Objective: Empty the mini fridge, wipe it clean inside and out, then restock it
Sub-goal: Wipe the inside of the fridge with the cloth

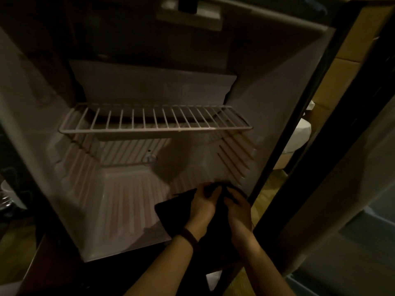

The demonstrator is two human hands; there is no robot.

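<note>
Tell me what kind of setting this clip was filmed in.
Probably a hotel room or small flat, dimly lit. An open mini fridge with a wire shelf sits low in wooden cabinetry, above a wood-look floor.

You have a black cloth [171, 208] against the mini fridge's [128, 199] white, ribbed floor and walls, a white wire shelf [154, 122] of parallel bars above that cloth, a dark band [190, 236] on your wrist, and tan wood-grain flooring [267, 189] right of the fridge.
</note>
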